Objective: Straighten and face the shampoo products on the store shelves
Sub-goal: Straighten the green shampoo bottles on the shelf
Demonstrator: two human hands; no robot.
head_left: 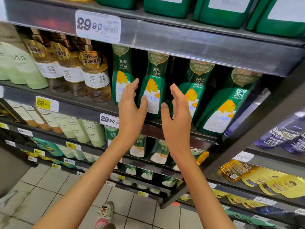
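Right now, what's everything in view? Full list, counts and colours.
green shampoo bottles: 4, dark green with a yellow flower, middle shelf, centre to right
amber bottles: at least 3, gold labels, same shelf, left of the green ones
pale green bottles: count unclear, same shelf, far left
tubs: 4, green with white labels, top shelf
price tag: 1, white, reads 29.90, top shelf edge
purple bottles: several, next bay, right
yellow pouches: several, lower right
shoe: 1, pale with pink, floor
left grip: open, before the green bottles
right grip: open, holding nothing
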